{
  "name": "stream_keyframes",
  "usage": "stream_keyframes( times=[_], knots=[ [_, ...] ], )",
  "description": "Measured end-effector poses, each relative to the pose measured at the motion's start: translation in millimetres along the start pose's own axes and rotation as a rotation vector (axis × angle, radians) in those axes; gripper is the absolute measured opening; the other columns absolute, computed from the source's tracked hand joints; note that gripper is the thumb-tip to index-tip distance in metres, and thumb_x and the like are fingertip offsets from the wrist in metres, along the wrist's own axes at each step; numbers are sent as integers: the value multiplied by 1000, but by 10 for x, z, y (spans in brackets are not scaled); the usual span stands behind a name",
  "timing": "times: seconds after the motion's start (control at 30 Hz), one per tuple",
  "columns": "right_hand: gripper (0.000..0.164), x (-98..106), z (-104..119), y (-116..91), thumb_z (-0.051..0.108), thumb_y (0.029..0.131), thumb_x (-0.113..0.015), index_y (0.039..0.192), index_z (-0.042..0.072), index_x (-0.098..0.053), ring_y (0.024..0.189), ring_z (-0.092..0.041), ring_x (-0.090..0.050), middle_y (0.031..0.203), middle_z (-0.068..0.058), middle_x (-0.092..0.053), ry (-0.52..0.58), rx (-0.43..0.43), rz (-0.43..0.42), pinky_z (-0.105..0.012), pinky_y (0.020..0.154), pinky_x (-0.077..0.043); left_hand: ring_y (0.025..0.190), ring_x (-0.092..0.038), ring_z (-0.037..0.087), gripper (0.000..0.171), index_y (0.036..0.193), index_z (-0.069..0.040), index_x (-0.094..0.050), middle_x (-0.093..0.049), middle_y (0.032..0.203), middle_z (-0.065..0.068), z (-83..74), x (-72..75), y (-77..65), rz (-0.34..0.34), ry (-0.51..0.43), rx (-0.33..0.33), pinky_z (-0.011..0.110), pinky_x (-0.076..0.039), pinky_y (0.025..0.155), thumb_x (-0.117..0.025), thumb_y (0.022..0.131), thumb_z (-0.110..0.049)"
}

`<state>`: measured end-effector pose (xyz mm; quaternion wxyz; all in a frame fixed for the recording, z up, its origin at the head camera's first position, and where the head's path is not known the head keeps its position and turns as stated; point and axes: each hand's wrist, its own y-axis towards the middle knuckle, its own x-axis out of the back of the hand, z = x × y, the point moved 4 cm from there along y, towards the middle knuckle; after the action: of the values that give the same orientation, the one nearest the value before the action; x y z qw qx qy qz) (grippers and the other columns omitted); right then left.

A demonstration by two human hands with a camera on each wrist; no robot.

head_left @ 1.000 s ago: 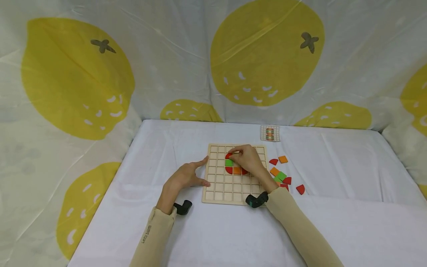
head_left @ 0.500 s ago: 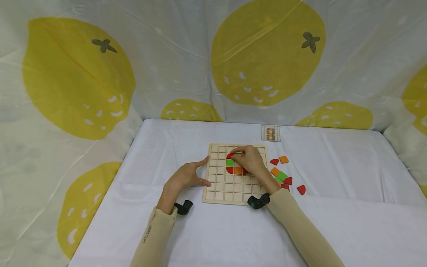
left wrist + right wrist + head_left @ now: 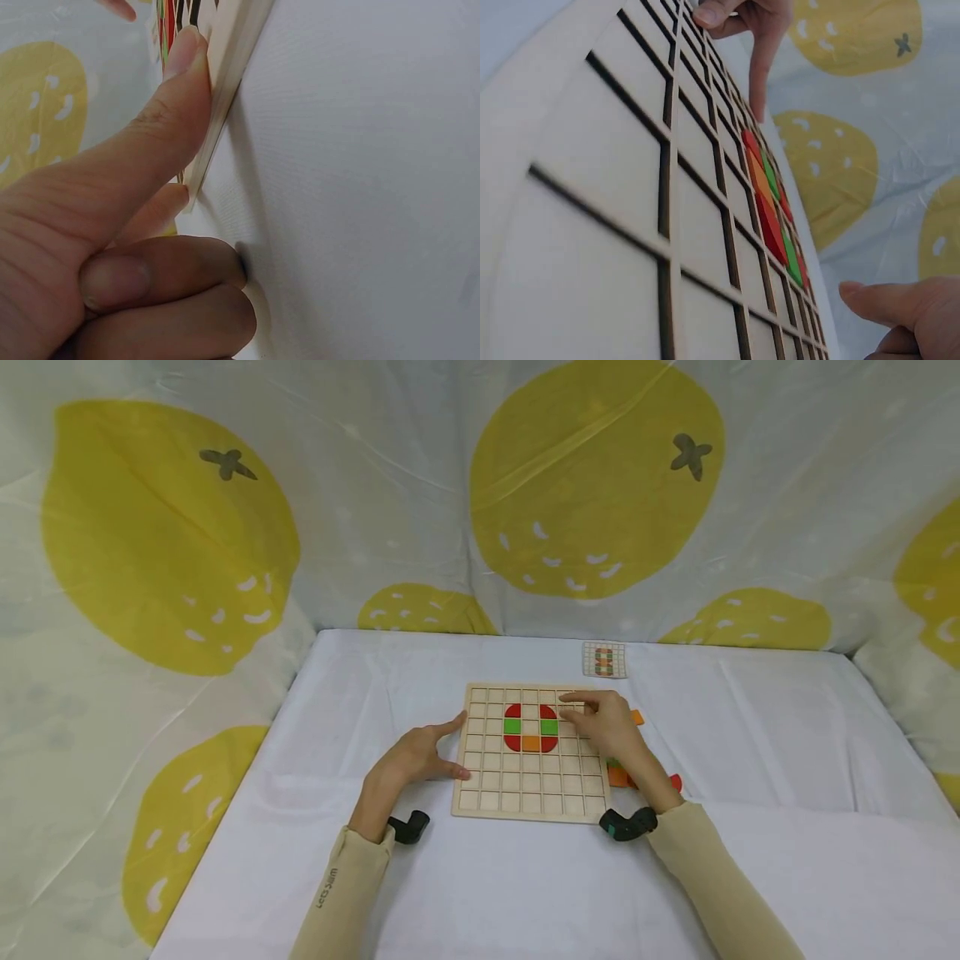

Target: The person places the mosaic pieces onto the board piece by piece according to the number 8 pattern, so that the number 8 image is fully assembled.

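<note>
A wooden grid board [image 3: 491, 781] lies flat on the white-covered table. Red quarter-circle tiles [image 3: 512, 743], two green square tiles [image 3: 549, 727] and one orange square tile [image 3: 531, 743] sit in its upper-middle cells, around bare cells. My left hand [image 3: 411, 758] is spread at the board's left side. In the left wrist view its thumb [image 3: 180, 82] rests against the board's edge, and other fingers are curled below. Above the board's right side is my right hand [image 3: 609, 727], thumb and index finger apart with nothing visible between them; part of it shows in the right wrist view.
Loose tiles lie right of the board, partly hidden by my right hand and forearm: an orange one [image 3: 637, 717], a red one [image 3: 677, 782] and others. Behind the board is a small printed pattern card [image 3: 604, 660]. A lemon-print cloth [image 3: 420, 543] hangs behind the table.
My right hand has moved right, off the tile group, uncovering the upper-right red quarter-circle and the right green square. It now covers several loose tiles. My left hand has stayed at the board's edge.
</note>
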<state>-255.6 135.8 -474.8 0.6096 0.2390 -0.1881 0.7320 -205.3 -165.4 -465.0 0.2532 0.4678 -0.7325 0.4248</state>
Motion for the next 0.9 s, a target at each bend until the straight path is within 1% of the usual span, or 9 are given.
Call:
stream_keyframes(
  times=[0.1, 0.2, 0.4, 0.47, 0.63, 0.9],
  knots=[
    [30, 170, -119, -74, 20, 95, -76, 122, 6, -76, 48, -14, -34, 59, 0, -40, -37, -6, -42, -22, 44, -25, 154, -36, 37, 106, 164, -32, -26, -37, 166, 16, 16, -2, -3, 2, 1, 1, 56, -38, 121, -89, 79, -40],
    [30, 327, -242, -150, 20, 95, -76, 122, 6, -77, 49, -14, -34, 59, 0, -38, -70, -30, -88, -23, 45, -25, 154, -37, 37, 106, 164, -31, -27, -37, 166, 16, 31, 4, -10, 0, 1, 2, 56, -39, 121, -89, 79, -40],
    [33, 553, -437, -284, 24, 95, -76, 125, 9, -76, 51, -16, -35, 59, 0, -36, -89, -137, -153, -26, 45, -27, 153, -38, 38, 106, 164, -31, -27, -39, 165, 18, 39, 15, -18, -3, -2, -3, 57, -40, 119, -89, 79, -39],
    [34, 596, -486, -313, 26, 95, -76, 125, 10, -75, 51, -17, -35, 60, 0, -36, -106, -160, -166, -26, 45, -26, 152, -39, 39, 106, 164, -31, -27, -39, 164, 18, 37, 14, -19, -1, -2, -2, 57, -40, 119, -89, 79, -39],
    [37, 647, -578, -362, 27, 94, -79, 125, 9, -75, 53, -17, -36, 60, 0, -36, -138, -185, -170, -25, 46, -26, 152, -39, 39, 106, 164, -30, -27, -39, 164, 18, 28, 5, -15, 0, -3, -9, 57, -40, 119, -89, 79, -39],
    [42, 683, -632, -409, 29, 90, -82, 125, 6, -75, 52, -18, -39, 59, 0, -38, -170, -213, -184, -25, 46, -26, 152, -39, 38, 106, 164, -30, -28, -39, 164, 18, 0, 5, -1, -2, -8, -21, 57, -40, 119, -89, 79, -39]
  ],
)
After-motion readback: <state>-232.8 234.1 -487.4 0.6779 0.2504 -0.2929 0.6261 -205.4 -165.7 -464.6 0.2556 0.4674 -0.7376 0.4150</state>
